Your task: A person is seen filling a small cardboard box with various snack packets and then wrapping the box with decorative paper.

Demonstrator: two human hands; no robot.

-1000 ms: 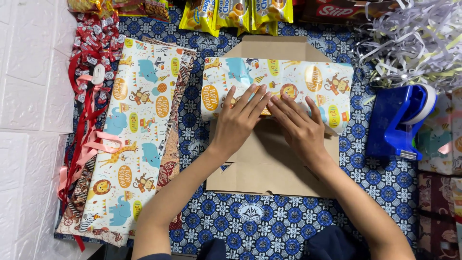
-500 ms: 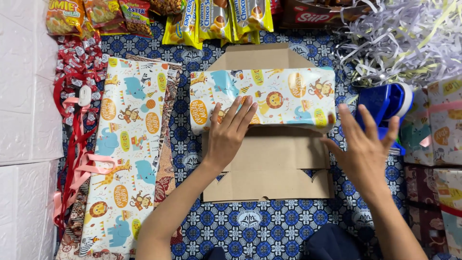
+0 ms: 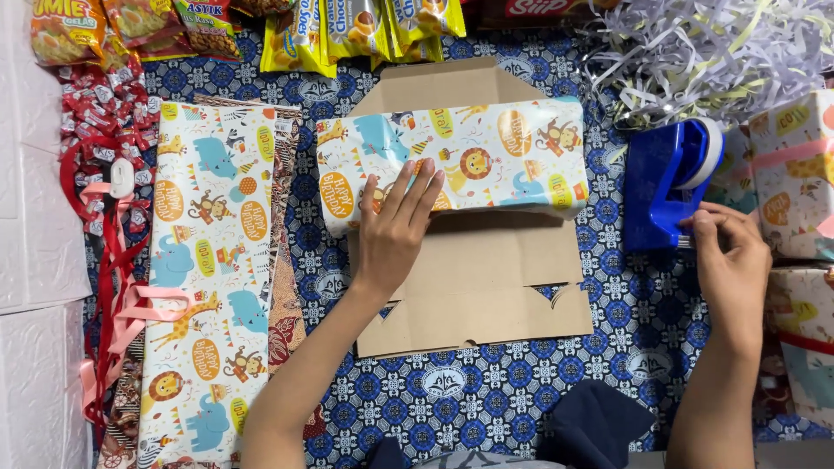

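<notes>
My left hand (image 3: 393, 227) lies flat with fingers spread on a box wrapped in animal-print gift paper (image 3: 486, 156), pressing the paper's lower edge. The wrapped box rests on a flattened brown cardboard sheet (image 3: 486, 287). My right hand (image 3: 728, 252) is off to the right at a blue tape dispenser (image 3: 667, 182), fingertips pinched at its cutter end; whether tape is between them is too small to tell.
A stack of the same gift paper (image 3: 208, 269) lies at the left beside red and pink ribbons (image 3: 109, 260). Snack packets (image 3: 347, 30) line the far edge, shredded paper (image 3: 704, 52) is at the back right, wrapped boxes (image 3: 795, 174) at the right.
My right hand left the wrapped box and moved right to the tape dispenser. My left hand stayed pressing the paper on the box.
</notes>
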